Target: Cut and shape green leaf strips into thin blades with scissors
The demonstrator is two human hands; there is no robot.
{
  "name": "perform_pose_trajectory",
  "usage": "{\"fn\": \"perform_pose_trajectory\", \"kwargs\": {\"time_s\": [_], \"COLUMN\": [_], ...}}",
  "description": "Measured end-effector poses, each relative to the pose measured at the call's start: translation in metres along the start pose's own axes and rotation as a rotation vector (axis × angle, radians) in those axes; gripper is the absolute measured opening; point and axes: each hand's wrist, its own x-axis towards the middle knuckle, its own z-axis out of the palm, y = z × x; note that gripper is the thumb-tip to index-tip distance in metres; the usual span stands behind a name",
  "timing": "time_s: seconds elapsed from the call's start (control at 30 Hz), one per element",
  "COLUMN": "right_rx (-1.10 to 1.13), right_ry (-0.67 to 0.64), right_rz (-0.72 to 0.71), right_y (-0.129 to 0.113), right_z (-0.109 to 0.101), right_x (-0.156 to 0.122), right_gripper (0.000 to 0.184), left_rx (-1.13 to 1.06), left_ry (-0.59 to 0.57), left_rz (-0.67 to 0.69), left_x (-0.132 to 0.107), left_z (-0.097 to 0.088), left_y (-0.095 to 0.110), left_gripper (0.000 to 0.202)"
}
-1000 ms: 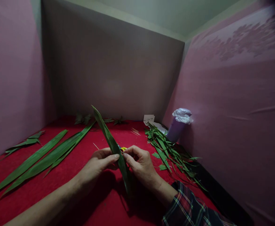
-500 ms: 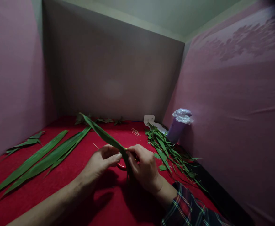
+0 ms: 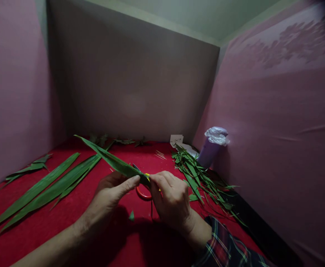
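Observation:
A long green leaf stretches from between my hands toward the back left. My left hand pinches it with the thumb on top, near its right end. Close by, my right hand grips that end between thumb and fingertips; the tip itself is partly hidden by the fingers. Under and behind the leaf lies a pair of scissors with a red and yellow handle, mostly covered. A small green scrap rests on the red cloth below my hands.
Long leaves lie at the left, with folded leaf pieces behind them. Toothpick-like sticks are at the back. A heap of leaf strips lies at the right, beside a purple bin lined with plastic and a white card.
The leaf has swung lower and leftward, lying flatter between my hands. My left hand has shifted slightly left, uncovering more of the scissors and the green scrap.

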Motion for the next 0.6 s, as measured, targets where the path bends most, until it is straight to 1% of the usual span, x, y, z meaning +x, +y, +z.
{"fn": "perform_pose_trajectory", "kwargs": {"time_s": [0.1,0.23,0.33,0.47,0.6], "right_rx": [-0.030,-0.087,-0.067,0.034,0.143], "right_ry": [-0.009,0.013,0.026,0.020,-0.011], "right_rz": [-0.018,-0.062,-0.071,-0.009,0.073], "right_y": [-0.0004,-0.0022,-0.0037,-0.0055,-0.0076], "right_z": [-0.0003,-0.0003,0.0003,0.0020,0.0036], "right_x": [-0.0004,-0.0013,-0.0019,-0.0028,-0.0035], "right_gripper": [0.015,0.015,0.016,0.016,0.014], "left_rx": [-0.003,0.033,0.020,0.005,0.016], "left_ry": [-0.043,-0.041,-0.053,-0.036,-0.044], "left_rz": [0.015,0.011,-0.006,-0.014,-0.009], "left_x": [0.0012,0.0016,0.0011,0.0008,0.0008], "left_z": [-0.0030,-0.0054,-0.0044,-0.0037,-0.0049], "left_y": [-0.0028,-0.0060,-0.0059,-0.0041,-0.0039], "left_gripper": [0.014,0.016,0.017,0.022,0.019]}}
